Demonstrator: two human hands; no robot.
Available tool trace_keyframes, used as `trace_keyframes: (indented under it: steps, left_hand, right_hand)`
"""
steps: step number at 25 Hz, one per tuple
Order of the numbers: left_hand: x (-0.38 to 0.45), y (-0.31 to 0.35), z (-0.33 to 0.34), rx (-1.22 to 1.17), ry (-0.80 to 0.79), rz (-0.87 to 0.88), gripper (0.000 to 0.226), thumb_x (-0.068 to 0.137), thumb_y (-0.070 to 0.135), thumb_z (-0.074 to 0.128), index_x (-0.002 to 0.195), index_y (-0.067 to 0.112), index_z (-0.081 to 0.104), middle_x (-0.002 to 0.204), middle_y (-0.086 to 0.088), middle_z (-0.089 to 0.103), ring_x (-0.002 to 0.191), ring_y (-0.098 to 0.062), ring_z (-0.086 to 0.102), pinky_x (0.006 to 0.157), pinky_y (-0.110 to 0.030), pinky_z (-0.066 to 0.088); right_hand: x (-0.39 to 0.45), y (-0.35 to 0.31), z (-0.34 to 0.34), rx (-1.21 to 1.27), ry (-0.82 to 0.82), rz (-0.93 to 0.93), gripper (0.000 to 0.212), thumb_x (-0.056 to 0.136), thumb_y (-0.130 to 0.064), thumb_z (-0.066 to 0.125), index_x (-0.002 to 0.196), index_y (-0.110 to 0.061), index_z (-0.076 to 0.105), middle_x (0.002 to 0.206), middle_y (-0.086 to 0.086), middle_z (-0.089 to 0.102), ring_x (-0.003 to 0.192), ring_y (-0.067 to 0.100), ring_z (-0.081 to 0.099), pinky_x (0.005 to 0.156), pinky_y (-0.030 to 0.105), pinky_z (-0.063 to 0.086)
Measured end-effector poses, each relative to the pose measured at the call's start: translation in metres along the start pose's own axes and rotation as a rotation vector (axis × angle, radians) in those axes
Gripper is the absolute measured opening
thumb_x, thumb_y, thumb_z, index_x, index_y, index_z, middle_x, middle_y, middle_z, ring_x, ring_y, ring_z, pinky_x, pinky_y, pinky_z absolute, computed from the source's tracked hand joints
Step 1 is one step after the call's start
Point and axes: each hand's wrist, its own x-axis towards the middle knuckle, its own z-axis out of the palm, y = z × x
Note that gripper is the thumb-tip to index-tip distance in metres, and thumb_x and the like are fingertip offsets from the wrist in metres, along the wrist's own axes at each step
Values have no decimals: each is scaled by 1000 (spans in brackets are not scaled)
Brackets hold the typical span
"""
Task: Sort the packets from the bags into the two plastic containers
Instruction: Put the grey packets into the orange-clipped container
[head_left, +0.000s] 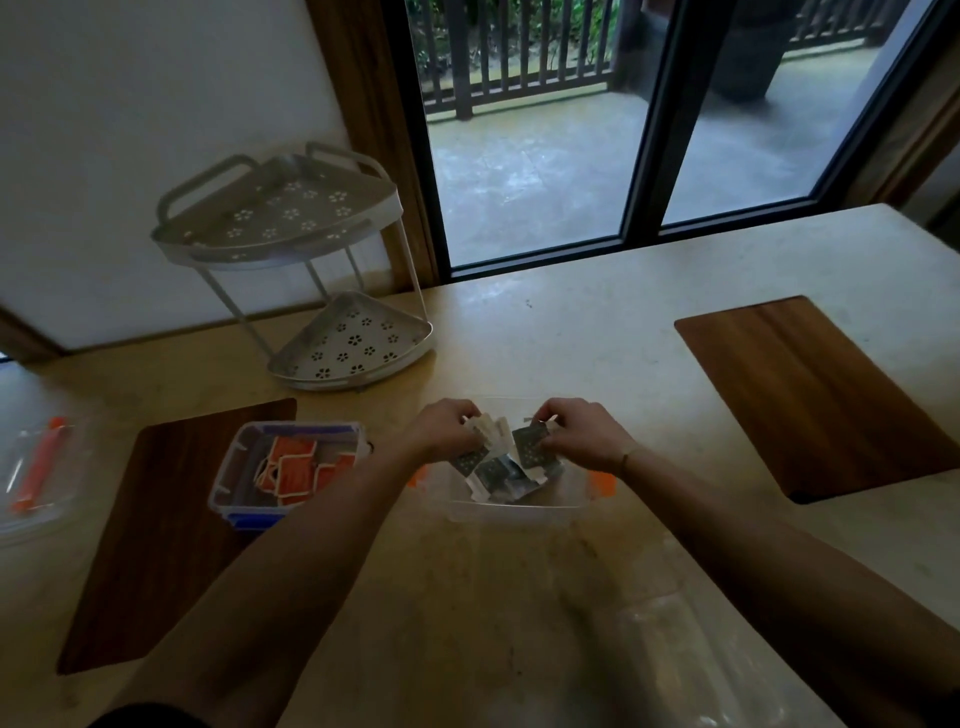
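Stone counter, two containers, two wooden mats.
Left hand pinches pale packet, right hand pinches dark packet, above clear container; blue-rimmed container holds several orange packets.

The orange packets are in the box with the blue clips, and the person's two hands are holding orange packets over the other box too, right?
Not quite. The orange packets do lie in the box with the blue clips, but the head view shows the left hand and right hand holding dark grey packets over the clear box with orange clips.
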Motion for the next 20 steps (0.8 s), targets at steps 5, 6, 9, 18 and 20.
trace_keyframes:
  steps: [5,6,9,18,20]
  left_hand:
    - [22,0,10,226,-122,-23,39,84,21,65,122,14,59,112,-6,60,87,-16,55,62,-21,46]
    - [26,1,14,275,-159,-24,39,84,21,63,123,15,59,114,-7,61,88,-17,55,64,-23,47]
    - [39,-1,27,405,-256,-39,38,85,19,61,123,18,59,116,-6,63,85,-17,55,58,-24,43]
    - [53,-9,51,555,-375,-20,36,83,14,64,119,16,63,101,-6,65,80,-19,60,68,-31,51]
    - [55,-11,55,565,-385,-15,37,83,15,65,120,17,64,103,-5,66,80,-19,59,68,-31,51]
  right_hand:
    - [24,-5,15,-329,-189,-12,24,87,-13,60,111,-20,62,114,6,66,94,21,60,74,33,55]
    - [26,-7,18,-390,-227,-16,23,88,-14,59,110,-21,62,113,5,66,92,20,59,69,31,52]
    - [35,-10,25,-529,-326,-30,25,87,-13,57,111,-19,63,111,6,64,93,22,58,70,35,52]
    - [49,-8,42,-686,-533,-5,27,87,-18,55,112,-12,62,76,0,51,71,18,51,52,28,35]
    - [49,-6,46,-688,-554,-1,30,86,-18,58,115,-10,60,80,1,53,71,18,52,53,28,37]
